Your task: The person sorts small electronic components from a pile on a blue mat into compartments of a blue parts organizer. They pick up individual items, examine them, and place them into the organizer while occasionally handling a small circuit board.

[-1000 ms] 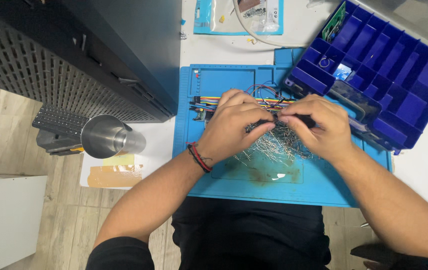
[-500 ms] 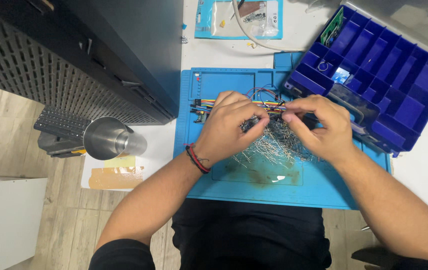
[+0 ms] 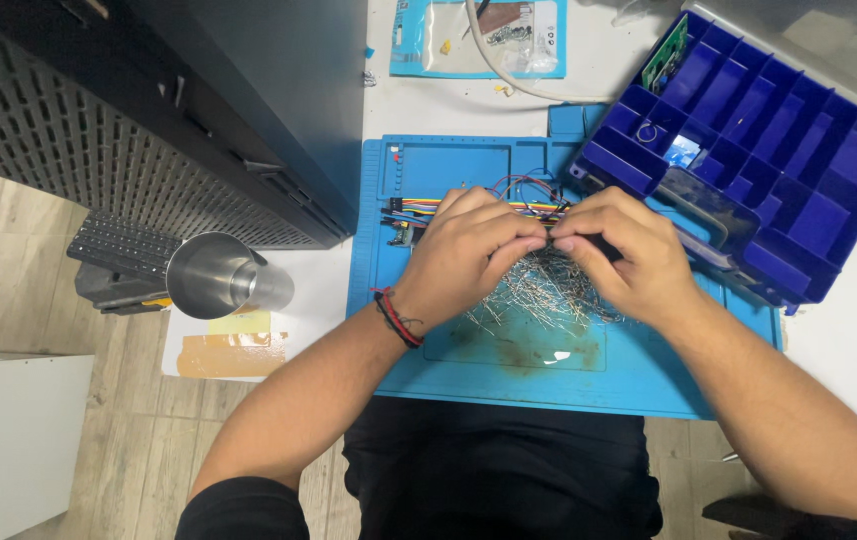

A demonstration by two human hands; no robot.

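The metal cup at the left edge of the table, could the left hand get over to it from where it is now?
Probably yes. The metal cup stands off the blue mat, and nothing lies between it and the left hand. That hand is pinching something small together with the right hand, though, so it would have to let go first.

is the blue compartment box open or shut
Open. The dark blue plastic compartment organiser box shows its divided cells from above, most looking empty; a small green circuit board stands in a corner cell, and no lid covers them.

My left hand (image 3: pixel 469 255) and right hand (image 3: pixel 629 255) met at frame centre, fingertips pinched together, touching. Forearms angled in from lower corners, wrists raised slightly.
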